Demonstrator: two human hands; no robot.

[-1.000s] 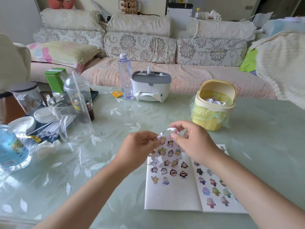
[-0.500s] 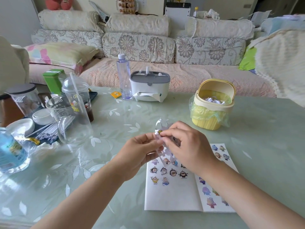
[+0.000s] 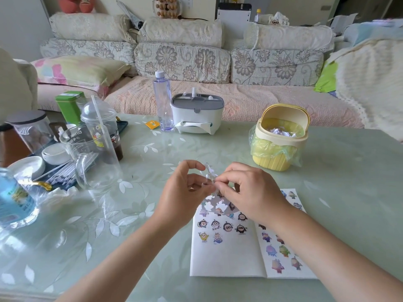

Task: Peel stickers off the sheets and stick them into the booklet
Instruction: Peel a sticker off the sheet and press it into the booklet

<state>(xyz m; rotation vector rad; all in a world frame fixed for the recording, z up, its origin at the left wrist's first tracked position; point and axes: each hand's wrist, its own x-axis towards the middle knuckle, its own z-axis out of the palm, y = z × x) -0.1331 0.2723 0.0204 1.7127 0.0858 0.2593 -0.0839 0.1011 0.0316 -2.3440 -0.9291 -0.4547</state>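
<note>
While held just above the open booklet (image 3: 224, 256), lower centre-right on the desk (image 3: 340, 171), the sticker sheet (image 3: 212, 202) is curled at centre frame. Left grip (image 3: 185, 192) pinches its edge, and right grip (image 3: 250, 192) fingertips pinch it beside.

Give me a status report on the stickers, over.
Left hand and right hand both pinch the sheet, held above the booklet. Booklet open flat, stickers on both pages. Bin stands clear to the side.
</note>
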